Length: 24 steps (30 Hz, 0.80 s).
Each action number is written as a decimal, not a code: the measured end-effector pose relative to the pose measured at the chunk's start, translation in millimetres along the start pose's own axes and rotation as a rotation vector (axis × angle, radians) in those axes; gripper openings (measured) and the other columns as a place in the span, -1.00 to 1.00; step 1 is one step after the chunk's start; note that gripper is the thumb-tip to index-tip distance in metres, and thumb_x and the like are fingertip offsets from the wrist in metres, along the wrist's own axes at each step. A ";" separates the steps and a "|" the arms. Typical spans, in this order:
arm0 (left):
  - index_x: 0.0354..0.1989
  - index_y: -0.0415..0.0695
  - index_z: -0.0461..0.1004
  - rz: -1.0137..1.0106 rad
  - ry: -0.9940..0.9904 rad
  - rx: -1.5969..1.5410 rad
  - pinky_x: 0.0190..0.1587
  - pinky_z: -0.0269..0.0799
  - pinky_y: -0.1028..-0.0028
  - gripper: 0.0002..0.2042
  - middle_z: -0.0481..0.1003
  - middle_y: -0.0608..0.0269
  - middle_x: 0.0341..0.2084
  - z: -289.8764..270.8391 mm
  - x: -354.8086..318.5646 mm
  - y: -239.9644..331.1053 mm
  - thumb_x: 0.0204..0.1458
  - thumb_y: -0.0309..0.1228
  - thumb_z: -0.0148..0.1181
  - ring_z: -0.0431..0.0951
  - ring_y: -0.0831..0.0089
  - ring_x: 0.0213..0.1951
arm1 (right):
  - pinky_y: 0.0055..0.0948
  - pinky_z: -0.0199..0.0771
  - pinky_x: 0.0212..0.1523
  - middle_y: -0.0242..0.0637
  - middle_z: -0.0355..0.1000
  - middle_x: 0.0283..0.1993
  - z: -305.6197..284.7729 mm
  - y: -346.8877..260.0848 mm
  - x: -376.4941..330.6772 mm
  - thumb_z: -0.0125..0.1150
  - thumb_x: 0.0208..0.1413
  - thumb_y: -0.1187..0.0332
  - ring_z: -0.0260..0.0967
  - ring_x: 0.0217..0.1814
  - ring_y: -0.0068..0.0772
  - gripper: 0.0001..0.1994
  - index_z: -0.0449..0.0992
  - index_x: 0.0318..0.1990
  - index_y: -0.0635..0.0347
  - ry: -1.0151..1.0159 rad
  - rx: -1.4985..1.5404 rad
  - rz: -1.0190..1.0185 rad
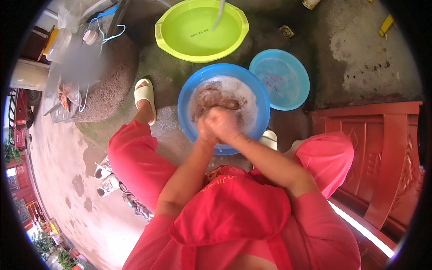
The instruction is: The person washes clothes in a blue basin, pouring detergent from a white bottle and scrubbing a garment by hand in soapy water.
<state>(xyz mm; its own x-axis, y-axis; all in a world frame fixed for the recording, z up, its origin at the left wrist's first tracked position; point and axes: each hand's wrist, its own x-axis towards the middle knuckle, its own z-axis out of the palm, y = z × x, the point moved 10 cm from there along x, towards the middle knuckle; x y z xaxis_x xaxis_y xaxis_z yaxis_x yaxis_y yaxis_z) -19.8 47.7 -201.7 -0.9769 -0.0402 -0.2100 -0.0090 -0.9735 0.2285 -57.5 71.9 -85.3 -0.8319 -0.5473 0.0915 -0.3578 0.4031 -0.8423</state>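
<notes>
A blue basin (185, 90) with foamy, cloudy water stands on the ground between my feet. A bunched, wet brown cloth (220, 100) lies in the suds, partly under the surface. Over the basin's near half, my left hand (206, 132) and my right hand (222, 123) are pressed together, closed at the near edge of the cloth. The right hand is smeared by motion and covers part of the left. How much cloth is between the fingers is hidden.
A yellow-green basin (164, 47) of water stands beyond, a pale hose (219, 15) dipping into it. To the right is a smaller light-blue basin (304, 76) with soapy water. Red wooden panels (364, 153) are at the right. Shoes (107, 184) and a stone ledge (114, 81) lie left.
</notes>
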 end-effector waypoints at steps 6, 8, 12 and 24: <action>-0.31 -0.16 0.41 -0.086 0.534 0.032 -0.05 0.33 0.26 -0.77 0.45 0.11 -0.27 27.3 -14.8 -11.9 -0.08 -0.37 -0.14 0.44 0.22 -0.18 | -0.23 0.33 -0.40 -0.07 0.37 -0.48 -38.0 105.6 5.9 0.09 -0.12 0.24 0.34 -0.44 -0.06 -0.82 0.40 -0.55 0.15 0.097 -0.081 0.404; -0.30 -0.16 0.40 -0.033 0.379 0.039 -0.04 0.33 0.24 -0.77 0.45 0.11 -0.27 41.8 -7.2 -3.9 -0.08 -0.39 -0.15 0.44 0.20 -0.18 | -0.26 0.35 -0.30 -0.16 0.42 -0.32 -34.8 118.3 4.5 0.07 -0.11 0.20 0.37 -0.31 -0.11 -0.82 0.44 -0.40 0.06 0.050 -0.027 0.405; -0.22 -0.16 0.39 -0.071 0.122 -0.132 -0.01 0.29 0.18 -0.73 0.44 0.10 -0.21 80.8 -4.4 -7.7 -0.08 -0.39 -0.15 0.41 0.16 -0.11 | -0.31 0.35 -0.20 -0.35 0.38 -0.15 -31.7 38.9 -12.6 0.07 -0.10 0.20 0.35 -0.17 -0.23 -0.68 0.38 -0.12 -0.03 -0.018 0.089 -0.209; 0.17 -0.01 0.09 -0.367 0.692 0.393 0.13 0.01 0.05 -0.38 0.14 0.17 0.14 18.8 -27.1 -3.5 0.02 0.13 -0.35 0.13 0.17 0.16 | -0.29 0.35 -0.26 -0.07 0.41 -0.32 -94.9 64.2 24.7 0.20 -0.11 0.17 0.38 -0.25 -0.11 -0.64 0.39 -0.18 0.16 0.184 0.089 0.263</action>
<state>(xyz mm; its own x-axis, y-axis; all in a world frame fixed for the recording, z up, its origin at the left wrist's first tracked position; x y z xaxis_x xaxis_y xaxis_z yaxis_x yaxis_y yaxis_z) 2.7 56.5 -179.0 -0.5505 0.0087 -0.8348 -0.4945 -0.8090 0.3177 -141.2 153.9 -86.8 -0.9564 -0.2881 -0.0479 -0.0889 0.4432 -0.8920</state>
